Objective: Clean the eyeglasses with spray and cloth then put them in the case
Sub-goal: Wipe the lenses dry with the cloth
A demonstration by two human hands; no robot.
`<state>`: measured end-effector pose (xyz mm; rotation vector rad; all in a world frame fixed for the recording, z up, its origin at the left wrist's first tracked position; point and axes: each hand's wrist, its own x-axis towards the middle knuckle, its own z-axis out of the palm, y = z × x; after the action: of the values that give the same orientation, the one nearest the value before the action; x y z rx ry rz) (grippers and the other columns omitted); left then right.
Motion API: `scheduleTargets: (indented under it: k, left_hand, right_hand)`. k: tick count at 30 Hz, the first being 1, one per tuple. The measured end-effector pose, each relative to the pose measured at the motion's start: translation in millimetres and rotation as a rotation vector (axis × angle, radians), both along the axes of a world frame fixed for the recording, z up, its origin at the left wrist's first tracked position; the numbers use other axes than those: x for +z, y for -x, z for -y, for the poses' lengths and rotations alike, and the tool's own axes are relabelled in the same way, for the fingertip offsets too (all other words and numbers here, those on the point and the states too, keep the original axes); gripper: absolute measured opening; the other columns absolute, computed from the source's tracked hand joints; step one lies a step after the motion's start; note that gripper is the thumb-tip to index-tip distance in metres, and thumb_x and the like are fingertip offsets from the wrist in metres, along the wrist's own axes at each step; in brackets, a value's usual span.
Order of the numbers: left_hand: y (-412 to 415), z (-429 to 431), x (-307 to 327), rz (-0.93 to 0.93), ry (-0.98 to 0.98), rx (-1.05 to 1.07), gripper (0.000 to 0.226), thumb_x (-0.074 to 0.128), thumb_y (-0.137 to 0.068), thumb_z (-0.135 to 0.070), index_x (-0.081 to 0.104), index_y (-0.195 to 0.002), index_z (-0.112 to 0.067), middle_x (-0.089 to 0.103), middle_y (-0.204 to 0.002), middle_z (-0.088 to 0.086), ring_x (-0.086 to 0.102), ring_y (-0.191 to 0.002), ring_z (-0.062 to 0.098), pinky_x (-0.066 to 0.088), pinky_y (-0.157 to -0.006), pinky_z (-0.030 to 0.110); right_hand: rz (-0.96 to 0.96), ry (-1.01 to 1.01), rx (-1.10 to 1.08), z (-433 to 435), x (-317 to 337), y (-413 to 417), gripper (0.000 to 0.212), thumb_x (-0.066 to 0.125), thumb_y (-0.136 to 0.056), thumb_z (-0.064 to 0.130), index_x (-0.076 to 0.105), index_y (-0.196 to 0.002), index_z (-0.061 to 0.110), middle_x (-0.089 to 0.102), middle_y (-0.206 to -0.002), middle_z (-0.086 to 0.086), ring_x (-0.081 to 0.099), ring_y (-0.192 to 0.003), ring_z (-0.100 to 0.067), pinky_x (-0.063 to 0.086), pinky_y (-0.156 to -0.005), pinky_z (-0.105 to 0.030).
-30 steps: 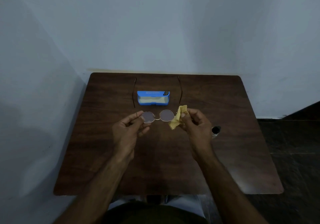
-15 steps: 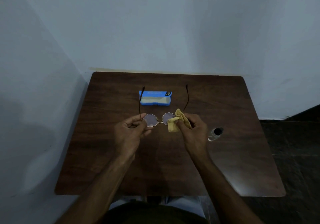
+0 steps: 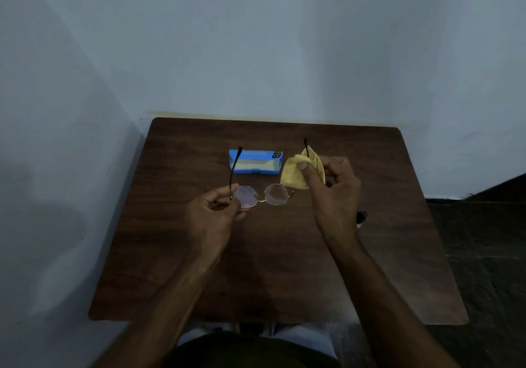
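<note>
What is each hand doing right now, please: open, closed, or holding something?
Left hand: pinches the eyeglasses at the left lens rim.
Right hand: pinches the yellow cloth, seemingly around the right temple arm.

- One view here, worn on the person's head, facing forward and tipped steeply down onto the wooden table [image 3: 273, 268].
- It sits close: both forearms come in from the bottom edge, and the left hand [image 3: 212, 219] and right hand [image 3: 336, 194] land just below centre.
- The eyeglasses [image 3: 260, 195] hang almost dead centre between them, the blue case [image 3: 256, 162] just farther off.
- It's a wide lens: the whole tabletop fits, near edge low in frame, far edge at mid-height against the far wall [image 3: 284, 54].
- A side wall [image 3: 57, 168] leans in on the left; dark floor [image 3: 484, 253] shows on the right.
- The person's lap [image 3: 256, 350] fills the bottom edge, straight beneath the camera.
</note>
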<state>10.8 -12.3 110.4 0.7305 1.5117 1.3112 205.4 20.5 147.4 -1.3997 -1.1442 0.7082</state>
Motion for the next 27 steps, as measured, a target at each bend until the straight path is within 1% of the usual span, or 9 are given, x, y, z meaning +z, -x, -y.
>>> scheduleTargets:
  k: [2, 5, 11, 13, 17, 19, 23, 25, 27]
  left_hand:
    - [0.5, 0.1, -0.9, -0.030, -0.001, -0.007, 0.028, 0.077, -0.090, 0.003, 0.077, -0.116, -0.007, 0.081, -0.091, 0.011, 0.080, -0.084, 0.025, 0.064, -0.068, 0.025]
    - [0.8, 0.5, -0.4, -0.076, -0.016, -0.009, 0.029, 0.077, -0.090, 0.003, 0.077, -0.116, -0.009, 0.081, -0.091, 0.010, 0.081, -0.083, 0.023, 0.065, -0.068, 0.026]
    - [-0.1, 1.9, 4.1, -0.098, -0.044, -0.006, 0.029, 0.077, -0.090, 0.002, 0.077, -0.117, -0.007, 0.081, -0.093, 0.011, 0.080, -0.082, 0.021, 0.065, -0.069, 0.027]
    - [-0.2, 1.6, 3.4, -0.055, -0.030, 0.008, 0.027, 0.077, -0.090, 0.001, 0.078, -0.116, -0.009, 0.081, -0.093, 0.010, 0.081, -0.083, 0.021, 0.064, -0.068, 0.025]
    - [-0.9, 3.5, 0.8, 0.074, 0.007, 0.040, 0.025, 0.071, -0.093, 0.006, 0.077, -0.114, -0.007, 0.081, -0.094, 0.015, 0.080, -0.083, 0.022, 0.065, -0.070, 0.027]
    - [-1.4, 4.0, 1.5, 0.130, 0.024, 0.046, 0.024, 0.070, -0.095, 0.004, 0.076, -0.116, -0.005, 0.081, -0.095, 0.014, 0.079, -0.086, 0.023, 0.066, -0.072, 0.028]
    - [-1.0, 2.2, 1.4, 0.183, 0.058, 0.046, 0.022, 0.071, -0.095, 0.000, 0.076, -0.115, -0.008, 0.082, -0.099, 0.012, 0.080, -0.088, 0.023, 0.064, -0.070, 0.026]
    - [-1.2, 3.4, -0.7, 0.167, 0.072, 0.044, 0.022, 0.071, -0.095, 0.001, 0.076, -0.115, -0.008, 0.081, -0.100, 0.016, 0.079, -0.087, 0.024, 0.064, -0.068, 0.026]
    - [-3.0, 4.7, -0.8, 0.134, 0.065, 0.036, 0.022, 0.071, -0.095, 0.002, 0.076, -0.114, -0.007, 0.080, -0.099, 0.018, 0.078, -0.086, 0.024, 0.064, -0.068, 0.025]
  right_hand:
    - [0.005, -0.014, -0.011, -7.1, 8.1, -1.9, 0.014, 0.080, -0.090, 0.020, 0.075, -0.103, 0.014, 0.069, -0.102, -0.007, 0.069, -0.092, -0.020, 0.056, -0.073, -0.025]
    - [0.005, -0.013, -0.015, -15.7, 16.5, -4.2, 0.015, 0.081, -0.089, 0.021, 0.075, -0.101, 0.015, 0.070, -0.099, -0.006, 0.069, -0.090, -0.023, 0.058, -0.075, -0.035]
    - [0.064, -0.038, -0.008, -19.2, 17.8, -2.9, 0.015, 0.078, -0.092, 0.020, 0.073, -0.103, 0.012, 0.069, -0.097, -0.007, 0.066, -0.087, -0.019, 0.055, -0.070, -0.023]
    - [0.118, -0.041, 0.001, -15.6, 10.5, -2.8, 0.011, 0.077, -0.093, 0.021, 0.073, -0.102, 0.016, 0.068, -0.097, -0.004, 0.065, -0.085, -0.015, 0.054, -0.069, -0.023]
    - [0.135, -0.021, 0.041, 1.8, -14.1, 2.4, 0.006, 0.075, -0.094, 0.018, 0.074, -0.100, 0.017, 0.066, -0.097, -0.001, 0.063, -0.086, -0.009, 0.049, -0.069, -0.015]
    - [0.143, 0.004, 0.067, 13.5, -31.5, 8.5, 0.007, 0.076, -0.093, 0.016, 0.073, -0.098, 0.020, 0.064, -0.097, 0.001, 0.062, -0.087, -0.008, 0.051, -0.070, -0.020]
    - [0.113, 0.080, 0.042, 30.9, -60.6, 15.3, 0.015, 0.076, -0.093, 0.016, 0.072, -0.098, 0.029, 0.064, -0.096, 0.006, 0.063, -0.088, -0.008, 0.057, -0.075, -0.038]
    - [0.115, 0.093, 0.047, 34.3, -63.6, 15.1, 0.020, 0.076, -0.093, 0.017, 0.069, -0.097, 0.035, 0.063, -0.097, 0.008, 0.063, -0.089, -0.008, 0.058, -0.076, -0.040]
    - [0.123, 0.054, 0.048, 34.2, -59.5, 13.5, 0.026, 0.076, -0.092, 0.015, 0.068, -0.096, 0.040, 0.062, -0.097, 0.009, 0.064, -0.088, -0.009, 0.057, -0.073, -0.036]
